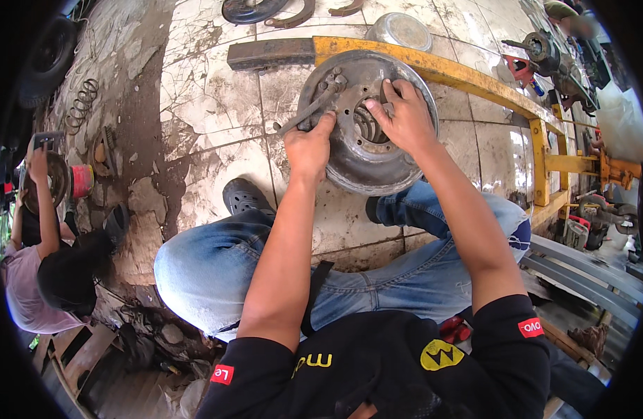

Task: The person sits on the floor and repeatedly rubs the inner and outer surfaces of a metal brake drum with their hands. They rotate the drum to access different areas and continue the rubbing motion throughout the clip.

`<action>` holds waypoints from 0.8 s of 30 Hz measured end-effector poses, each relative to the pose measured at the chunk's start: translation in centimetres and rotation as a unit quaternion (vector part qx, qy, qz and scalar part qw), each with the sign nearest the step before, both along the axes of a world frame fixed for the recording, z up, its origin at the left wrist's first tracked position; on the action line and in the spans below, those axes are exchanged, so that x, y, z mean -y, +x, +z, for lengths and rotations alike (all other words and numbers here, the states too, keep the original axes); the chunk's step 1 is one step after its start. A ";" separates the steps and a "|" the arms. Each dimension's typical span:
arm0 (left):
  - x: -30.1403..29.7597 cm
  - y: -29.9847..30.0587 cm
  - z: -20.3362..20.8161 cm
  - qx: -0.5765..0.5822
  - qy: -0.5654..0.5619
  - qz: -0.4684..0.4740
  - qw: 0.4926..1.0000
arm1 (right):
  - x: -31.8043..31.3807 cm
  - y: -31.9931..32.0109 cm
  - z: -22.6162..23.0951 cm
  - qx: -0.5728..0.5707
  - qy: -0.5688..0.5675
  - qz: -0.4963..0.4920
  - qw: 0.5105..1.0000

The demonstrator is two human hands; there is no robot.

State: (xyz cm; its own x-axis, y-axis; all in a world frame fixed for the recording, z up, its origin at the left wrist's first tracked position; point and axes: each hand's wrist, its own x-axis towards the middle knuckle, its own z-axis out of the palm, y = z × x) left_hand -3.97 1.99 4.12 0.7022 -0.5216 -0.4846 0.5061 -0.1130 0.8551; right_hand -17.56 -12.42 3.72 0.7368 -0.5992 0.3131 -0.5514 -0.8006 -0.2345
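Metal disc, both hands apparently holding.

Disc: smooth metal w/ semi-gloss; jeans: matt cloth

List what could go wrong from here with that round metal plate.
The round metal plate might slip if the left hand or right hand loses its hold; a fall could hurt a foot, since a dark clog with holes in it stands close by. The bare right thumb is at the central hole, so it may get scraped or pinched on the rim if the plate shifts.
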 end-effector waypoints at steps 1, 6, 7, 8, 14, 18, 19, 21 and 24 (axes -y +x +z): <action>-0.2 0.0 -0.2 -0.005 0.005 -0.004 1.000 | -0.1 0.2 -0.3 -0.012 0.024 -0.021 0.999; -0.2 -0.1 0.5 -0.005 0.023 -0.007 1.000 | 0.9 1.0 0.0 -0.040 0.058 -0.055 0.996; -0.2 0.2 -0.1 0.007 0.000 0.000 1.000 | 0.5 1.0 0.3 -0.044 0.062 -0.046 0.996; -0.3 0.3 -0.5 0.015 -0.020 0.004 1.000 | -0.2 0.5 0.0 -0.013 0.031 -0.026 0.999; -0.1 0.1 1.4 -0.026 0.065 -0.022 0.997 | 0.7 1.0 0.3 -0.037 0.064 -0.060 0.995; -0.5 0.1 -0.4 0.032 -0.020 0.009 0.999 | 0.0 0.7 0.5 -0.031 0.061 -0.037 0.997; -0.4 0.4 -1.3 0.017 -0.020 0.009 1.000 | -0.2 0.6 0.4 -0.021 0.053 -0.021 0.998; 0.1 0.8 -1.7 -0.012 -0.018 -0.006 1.000 | 0.6 0.8 0.1 -0.005 0.047 -0.038 0.998; -0.1 0.2 -1.6 -0.007 -0.010 0.009 1.000 | 0.9 1.6 -0.4 -0.023 0.039 -0.074 0.996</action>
State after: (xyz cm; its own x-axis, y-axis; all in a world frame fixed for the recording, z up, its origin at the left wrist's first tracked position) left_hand -3.76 2.09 2.55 0.7049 -0.5191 -0.4834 0.5195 -0.0861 0.8501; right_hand -15.96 -13.34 3.35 0.6506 -0.7242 0.2285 -0.6742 -0.6893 -0.2651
